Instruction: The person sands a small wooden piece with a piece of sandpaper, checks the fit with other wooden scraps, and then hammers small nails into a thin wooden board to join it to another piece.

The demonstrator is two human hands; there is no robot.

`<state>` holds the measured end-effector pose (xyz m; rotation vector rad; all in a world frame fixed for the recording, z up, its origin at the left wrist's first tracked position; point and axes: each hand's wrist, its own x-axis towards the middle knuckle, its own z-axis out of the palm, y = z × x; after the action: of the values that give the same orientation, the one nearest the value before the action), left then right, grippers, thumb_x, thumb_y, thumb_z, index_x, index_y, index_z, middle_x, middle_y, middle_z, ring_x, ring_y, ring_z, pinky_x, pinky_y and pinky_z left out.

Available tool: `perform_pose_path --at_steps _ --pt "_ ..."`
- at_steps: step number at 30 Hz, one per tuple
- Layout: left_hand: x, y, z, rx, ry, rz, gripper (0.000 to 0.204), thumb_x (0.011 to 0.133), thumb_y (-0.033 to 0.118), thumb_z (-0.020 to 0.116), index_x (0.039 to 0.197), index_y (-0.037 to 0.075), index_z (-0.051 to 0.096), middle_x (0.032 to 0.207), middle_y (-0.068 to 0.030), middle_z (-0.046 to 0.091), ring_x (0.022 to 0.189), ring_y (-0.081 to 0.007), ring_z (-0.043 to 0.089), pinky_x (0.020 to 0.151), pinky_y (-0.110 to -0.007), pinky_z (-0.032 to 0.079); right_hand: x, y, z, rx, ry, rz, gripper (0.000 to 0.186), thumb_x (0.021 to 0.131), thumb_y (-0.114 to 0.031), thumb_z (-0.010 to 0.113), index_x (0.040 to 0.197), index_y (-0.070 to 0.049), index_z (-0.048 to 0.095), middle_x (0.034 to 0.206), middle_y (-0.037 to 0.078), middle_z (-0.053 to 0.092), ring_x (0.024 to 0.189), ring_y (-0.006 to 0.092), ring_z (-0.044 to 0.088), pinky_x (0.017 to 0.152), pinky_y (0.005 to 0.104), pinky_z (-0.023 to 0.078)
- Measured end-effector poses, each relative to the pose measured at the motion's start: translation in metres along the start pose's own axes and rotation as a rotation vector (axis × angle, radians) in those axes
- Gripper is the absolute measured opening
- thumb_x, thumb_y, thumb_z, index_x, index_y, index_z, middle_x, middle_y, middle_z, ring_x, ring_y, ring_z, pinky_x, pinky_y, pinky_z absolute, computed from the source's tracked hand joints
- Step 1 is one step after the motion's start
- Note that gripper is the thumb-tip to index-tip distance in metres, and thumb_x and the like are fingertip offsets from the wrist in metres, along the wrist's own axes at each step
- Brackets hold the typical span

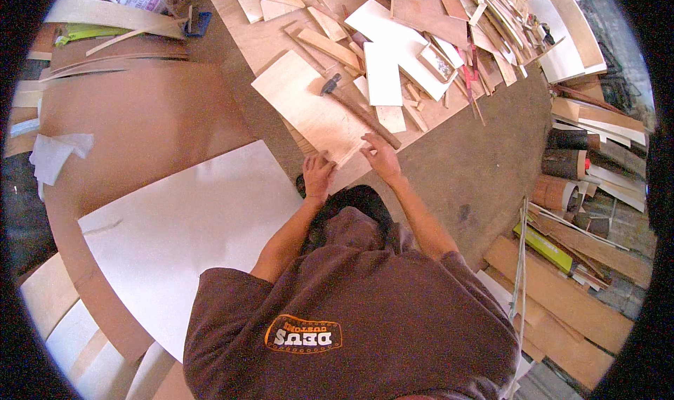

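A pale plywood board [298,98] lies at an angle on the worktable. At its near end, my left hand [319,175] is closed on the corner, fingers curled over the edge. My right hand [381,159] pinches the same near edge a little farther right. A light narrow strip of edge shows between both hands; whether it is a separate piece I cannot tell. Across the board's right side rests a hammer [361,112], its dark head far and its wooden handle running down toward my right hand. The undersides of my fingers are hidden.
Wood offcuts and white panels [382,73] are heaped over the far table. A large white sheet [182,224] lies on a brown panel [161,112] at left. To the right are stacked boards [562,302], rolls [554,191] and a yellow-green level-like bar [544,247].
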<state>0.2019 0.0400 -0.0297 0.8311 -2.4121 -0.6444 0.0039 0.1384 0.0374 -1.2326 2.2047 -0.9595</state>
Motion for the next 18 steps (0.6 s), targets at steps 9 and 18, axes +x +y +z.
perform_pose_path --at_steps 9,18 --pt "-0.002 0.017 -0.005 0.127 0.029 -0.062 0.013 0.075 0.018 0.074 0.087 0.013 0.071 0.126 -0.0057 0.058 0.118 -0.0270 0.052 0.105 -0.049 0.036 0.078 0.008 -0.023 -0.479 0.021 -0.176 0.051 0.083 -0.012 0.065 0.131 0.000 0.050 0.130 0.022 0.053 0.110 0.0394 0.058 0.089 0.0456 0.052" --pt "-0.003 0.044 0.009 0.070 0.103 -0.220 0.014 0.078 0.014 0.073 0.090 0.008 0.072 0.122 -0.0089 0.065 0.123 -0.0298 0.053 0.101 -0.047 0.042 0.105 0.032 0.004 -0.451 -0.180 -0.093 0.067 0.080 -0.006 0.062 0.141 -0.005 0.035 0.123 0.027 0.049 0.108 0.0457 0.055 0.089 0.0507 0.050"
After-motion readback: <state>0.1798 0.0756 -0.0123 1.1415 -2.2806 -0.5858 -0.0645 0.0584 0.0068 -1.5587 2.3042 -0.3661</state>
